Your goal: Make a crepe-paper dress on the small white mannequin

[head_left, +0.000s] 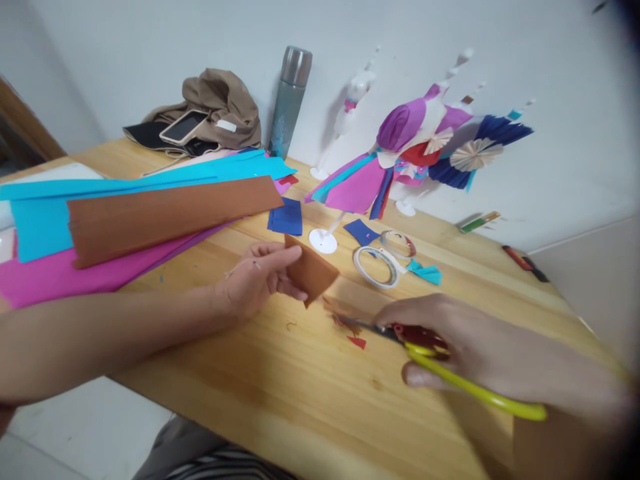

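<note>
A: What could go wrong from here?

B: A nicked finger, perhaps. The right hand (460, 337) is curled around the yellow-handled scissors (475, 388), whose blades point towards the left hand (265, 275). A careless cut along that line could reach a fingertip. Blur hides how far apart the blades stand.

A: How firm is the other grip?

B: The left thumb and fingers are closed in a pinch on a small brown paper piece (314, 272), over the middle of the table. If it is layered, which the view does not settle, a loose pinch could let the layers slide and leave uneven edges.

A: Anything else at risk?

B: The white tape roll (378, 283) lies just beyond the scissors, so a wide swing of the wrist could knock it. The red scraps (357, 343) could get caught under the work.

A: And the surroundings?

B: A wood-grained table (300, 407) meets a pale wall (150, 40). A long brown sheet (175, 220) lies across blue sheets (40, 230) at left, a thermos (289, 103) stands at the far side, and tiled floor (90, 427) shows near left.
</note>
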Demonstrator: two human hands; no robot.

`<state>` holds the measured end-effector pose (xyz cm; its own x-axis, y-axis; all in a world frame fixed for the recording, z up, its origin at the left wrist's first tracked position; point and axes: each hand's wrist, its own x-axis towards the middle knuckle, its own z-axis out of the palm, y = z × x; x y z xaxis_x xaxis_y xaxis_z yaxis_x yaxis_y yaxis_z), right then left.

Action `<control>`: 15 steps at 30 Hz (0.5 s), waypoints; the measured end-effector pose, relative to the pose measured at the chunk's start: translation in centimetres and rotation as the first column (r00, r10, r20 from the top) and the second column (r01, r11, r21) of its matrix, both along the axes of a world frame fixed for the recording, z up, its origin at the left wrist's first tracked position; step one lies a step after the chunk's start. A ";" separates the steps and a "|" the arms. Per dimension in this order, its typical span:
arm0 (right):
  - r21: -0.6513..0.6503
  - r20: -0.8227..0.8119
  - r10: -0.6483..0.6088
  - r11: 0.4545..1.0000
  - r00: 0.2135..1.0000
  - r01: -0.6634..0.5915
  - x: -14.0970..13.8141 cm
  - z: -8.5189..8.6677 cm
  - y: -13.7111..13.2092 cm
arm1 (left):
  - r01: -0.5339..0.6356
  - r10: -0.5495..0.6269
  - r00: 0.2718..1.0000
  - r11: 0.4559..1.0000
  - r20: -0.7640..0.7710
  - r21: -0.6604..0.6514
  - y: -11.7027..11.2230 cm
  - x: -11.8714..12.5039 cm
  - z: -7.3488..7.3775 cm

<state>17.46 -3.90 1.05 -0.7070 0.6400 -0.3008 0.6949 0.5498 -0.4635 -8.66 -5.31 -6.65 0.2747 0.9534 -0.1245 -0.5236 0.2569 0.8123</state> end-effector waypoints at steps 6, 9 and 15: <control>-0.015 0.222 0.063 0.998 0.973 -0.061 -2.8 -1.4 -2.4 | -0.055 0.063 0.995 0.994 0.083 -0.098 1.4 -0.5 -0.6; 0.110 0.267 0.072 0.988 0.961 -0.105 -3.3 -2.4 -3.8 | -0.048 0.056 0.996 0.994 0.075 -0.101 1.3 -0.4 -0.7; 0.198 0.127 0.088 0.974 0.988 -0.112 -2.6 -2.4 -4.8 | -0.046 0.054 0.996 0.993 0.075 -0.113 1.0 -0.1 -0.5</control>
<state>14.83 -8.72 -1.38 -0.7382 0.6243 -0.2556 0.6743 0.6938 -0.2529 -8.79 -4.31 -7.19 0.2402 0.9476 -0.2107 -0.5986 0.3154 0.7363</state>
